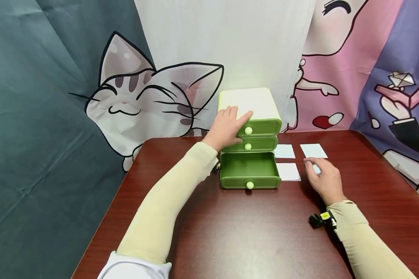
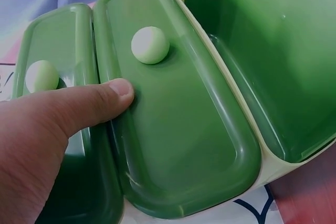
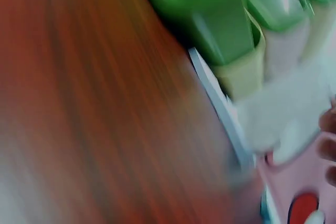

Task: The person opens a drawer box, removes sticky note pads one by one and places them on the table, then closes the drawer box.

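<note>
A small drawer cabinet (image 1: pixel 251 101) with a pale top and green drawers stands on the table. Its bottom drawer (image 1: pixel 250 182) is pulled out, bare inside. My left hand (image 1: pixel 225 130) rests on the cabinet's left side, fingers over the top. In the left wrist view its straight thumb (image 2: pixel 94 106) touches the front of the middle drawer (image 2: pixel 184 124). My right hand (image 1: pixel 324 181), fingers loosely curled, hovers right of the cabinet. A pale patch shows between its thumb and fingers, probably paper beneath; I see nothing clearly held. The right wrist view is blurred, with fingertips (image 3: pixel 328 145) at its edge.
White paper squares lie right of the cabinet: one at the back (image 1: pixel 284 151), one farther right (image 1: pixel 313 150), and a stack (image 1: pixel 289 172) beside the pulled-out drawer. Behind the brown table (image 1: pixel 230 232) hangs a cloth (image 1: pixel 227 35) printed with cartoons.
</note>
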Motion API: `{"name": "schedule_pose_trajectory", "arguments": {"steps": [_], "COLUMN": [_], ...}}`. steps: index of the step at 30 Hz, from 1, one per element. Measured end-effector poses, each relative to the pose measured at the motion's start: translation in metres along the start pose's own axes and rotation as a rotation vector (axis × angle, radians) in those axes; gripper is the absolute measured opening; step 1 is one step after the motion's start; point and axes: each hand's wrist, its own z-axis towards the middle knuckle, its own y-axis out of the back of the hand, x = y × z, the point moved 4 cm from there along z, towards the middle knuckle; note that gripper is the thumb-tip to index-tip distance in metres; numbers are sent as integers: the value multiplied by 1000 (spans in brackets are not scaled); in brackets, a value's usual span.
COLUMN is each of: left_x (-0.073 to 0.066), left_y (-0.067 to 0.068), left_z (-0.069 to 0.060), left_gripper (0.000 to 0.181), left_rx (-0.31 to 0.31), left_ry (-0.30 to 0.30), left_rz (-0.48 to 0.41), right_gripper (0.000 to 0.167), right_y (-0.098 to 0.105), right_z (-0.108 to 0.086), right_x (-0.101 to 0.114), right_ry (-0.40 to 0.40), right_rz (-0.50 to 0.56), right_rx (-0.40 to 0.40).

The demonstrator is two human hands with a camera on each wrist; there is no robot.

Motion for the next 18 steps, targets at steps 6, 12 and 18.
{"name": "schedule_pose_trajectory", "arguments": {"steps": [6, 12, 18], "left_x": [-1, -1, -2], "left_y": [3, 4, 1], "left_z": [0, 0, -1], "left_gripper": [98, 97, 97], "left_rx": [-9, -4, -3], "left_ry": [-1, 4, 10], "left_rz": [-1, -7, 3], "right_gripper": [24, 24, 17], "right_y": [-14, -37, -61], "right_z": [-2, -15, -29], "right_x": [69, 118, 131], "right_ry": [400, 699, 684], "right_rz": [144, 255, 128], "right_rx": [-64, 88, 322]}}
